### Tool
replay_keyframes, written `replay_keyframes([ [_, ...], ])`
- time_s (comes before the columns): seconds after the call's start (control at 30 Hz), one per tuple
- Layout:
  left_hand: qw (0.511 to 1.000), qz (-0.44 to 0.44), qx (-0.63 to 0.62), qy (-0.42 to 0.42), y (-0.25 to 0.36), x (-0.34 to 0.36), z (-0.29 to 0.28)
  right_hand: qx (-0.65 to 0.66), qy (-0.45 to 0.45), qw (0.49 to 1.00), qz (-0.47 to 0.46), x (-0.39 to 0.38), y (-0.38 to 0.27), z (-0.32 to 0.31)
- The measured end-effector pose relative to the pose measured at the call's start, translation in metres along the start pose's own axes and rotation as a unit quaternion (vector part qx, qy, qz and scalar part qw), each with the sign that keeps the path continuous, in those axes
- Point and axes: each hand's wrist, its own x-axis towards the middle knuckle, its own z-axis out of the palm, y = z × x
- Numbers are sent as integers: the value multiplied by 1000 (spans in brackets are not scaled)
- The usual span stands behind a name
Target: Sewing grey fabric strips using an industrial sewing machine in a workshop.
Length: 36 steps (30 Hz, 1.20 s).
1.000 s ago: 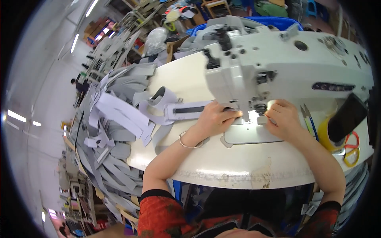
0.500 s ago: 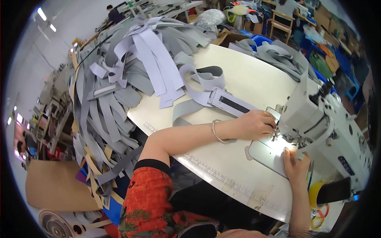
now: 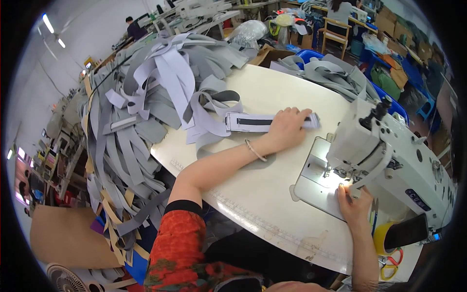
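Observation:
A light grey fabric strap (image 3: pixel 253 117) with a stitched end panel and a dark slot down its middle lies on the white table. My left hand (image 3: pixel 290 129) is over this panel near its right end, fingers bent across it and holding it. By the lit needle area of the white sewing machine (image 3: pixel 362 141) is my right hand (image 3: pixel 355 204), its fingers drawn in. Something dark shows between those fingers, too small to name. The metal needle plate (image 3: pixel 314 187) lies between my two hands.
A big heap of grey straps (image 3: pixel 131 141) hangs over the table's left side. More straps (image 3: pixel 335 70) fill a blue bin behind. A yellow-and-black roll (image 3: pixel 401 236) and yellow-and-red-handled scissors (image 3: pixel 389 267) are at the right. A ruler strip (image 3: pixel 253 221) follows the front edge.
My left hand has moved left and away from the needle, and the strap panel has slid along with it. My right hand stays beside the needle. The whole view has shifted slightly.

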Motion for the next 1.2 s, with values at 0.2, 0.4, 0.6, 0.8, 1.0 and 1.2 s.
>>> replay_keyframes([
  [0.2, 822, 372, -281, 328, 54, 153, -36, -3, -25, 999, 23, -2, -7, -3],
  [0.4, 894, 295, -113, 319, 63, 186, 14, 4, -28, 999, -16, -5, -7, -4],
  [0.6, 929, 326, 17, 175, -17, 2, -57, -20, -14, 999, -24, -2, -14, -2],
  [0.8, 959, 203, 157, 122, -88, -136, -129, -30, -52, 998, 20, -16, 6, 1],
  [1.0, 955, 12, 244, 168, -165, -231, -187, -52, -105, 990, 74, -17, 7, 1],
  [1.2, 927, -97, 279, 231, -188, -273, -211, -44, -84, 995, 9, -7, -4, -4],
])
